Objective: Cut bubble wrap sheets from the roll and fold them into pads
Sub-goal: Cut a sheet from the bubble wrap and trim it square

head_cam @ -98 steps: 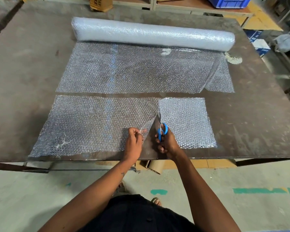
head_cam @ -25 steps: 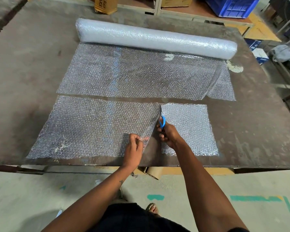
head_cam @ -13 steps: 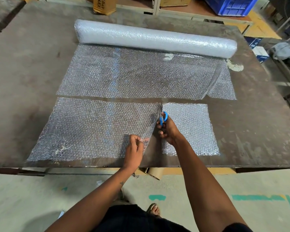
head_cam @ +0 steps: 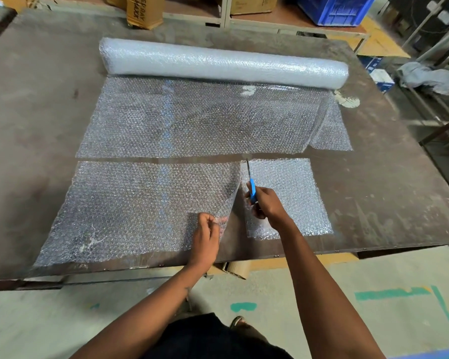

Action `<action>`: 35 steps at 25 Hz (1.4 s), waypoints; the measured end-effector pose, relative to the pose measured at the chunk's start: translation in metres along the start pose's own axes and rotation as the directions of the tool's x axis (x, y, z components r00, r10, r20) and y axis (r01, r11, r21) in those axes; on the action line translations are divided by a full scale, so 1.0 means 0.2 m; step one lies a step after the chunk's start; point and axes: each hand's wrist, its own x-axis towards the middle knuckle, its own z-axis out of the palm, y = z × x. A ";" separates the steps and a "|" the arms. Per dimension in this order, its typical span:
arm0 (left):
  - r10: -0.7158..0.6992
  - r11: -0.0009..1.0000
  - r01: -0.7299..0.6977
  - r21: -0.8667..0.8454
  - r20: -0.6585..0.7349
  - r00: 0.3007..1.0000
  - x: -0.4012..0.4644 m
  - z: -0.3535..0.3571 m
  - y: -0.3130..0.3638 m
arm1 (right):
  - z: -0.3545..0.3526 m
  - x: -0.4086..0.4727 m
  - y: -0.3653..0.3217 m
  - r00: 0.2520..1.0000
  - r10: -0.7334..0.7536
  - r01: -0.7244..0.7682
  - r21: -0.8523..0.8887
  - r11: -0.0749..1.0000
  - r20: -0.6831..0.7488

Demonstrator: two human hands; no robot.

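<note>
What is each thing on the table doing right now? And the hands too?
Bubble wrap roll: lying at the table's far side, partly unrolled.
Unrolled sheet: flat, attached to the roll.
Big cut piece: flat, its right edge lifted.
Small cut piece: flat on the table.
Scissors: blue handles, blade tip at the strip's far edge.
Left hand: pinches the lifted edge.
Right hand: grips the scissors.
Table: brown, scuffed.

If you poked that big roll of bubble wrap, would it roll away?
Probably a little. The roll is a long round tube lying on its side on the flat table, so it would likely roll. Its unrolled sheet is attached, which may slow it. It looks light for its size.
</note>
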 end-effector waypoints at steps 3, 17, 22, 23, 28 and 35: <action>0.045 0.998 -0.047 0.044 0.045 0.998 0.00 0.00 0.01 | -0.11 -0.07 0.00 0.984 -0.171 0.143 -0.337 0.930 -0.056; 0.158 0.670 -0.195 0.716 0.119 0.980 0.02 0.26 0.16 | -0.57 0.02 0.42 0.819 -0.566 0.346 -0.865 0.364 0.090; 0.142 0.546 -0.171 0.820 0.111 0.984 0.03 0.39 0.11 | -0.71 -0.04 0.45 0.801 -0.597 0.368 -0.820 0.438 0.041; 0.122 0.560 -0.159 0.813 0.109 0.987 0.03 0.42 0.12 | -0.73 -0.05 0.45 0.804 -0.594 0.365 -0.807 0.465 0.021; 0.066 0.564 -0.168 0.809 0.159 0.985 0.04 0.54 0.19 | -0.80 -0.10 0.51 0.826 -0.554 0.294 -0.762 0.577 -0.101; 0.071 0.611 -0.183 0.770 0.177 0.982 -0.02 0.74 0.33 | -0.84 -0.16 0.53 0.830 -0.496 0.207 -0.686 0.698 -0.255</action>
